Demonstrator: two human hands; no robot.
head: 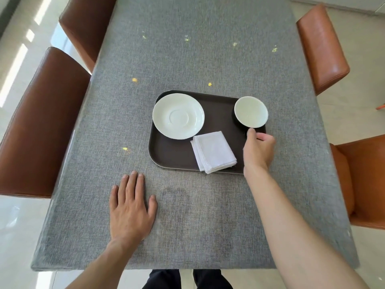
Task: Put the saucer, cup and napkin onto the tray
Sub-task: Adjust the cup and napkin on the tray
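A dark brown tray lies in the middle of the grey table. On its far left sits a white saucer. A folded white napkin lies at the tray's near edge and overhangs it slightly. The cup, dark outside and white inside, stands in the tray's far right corner. My right hand is at the cup's near side, thumb against its wall and fingers curled in a pinch; what they pinch is hidden. Flat on the cloth in front of the tray rests my left hand, fingers spread and holding nothing.
A grey tablecloth covers the table. Two brown leather chairs stand along the left side and two orange ones along the right. The table's near edge is just above my legs.
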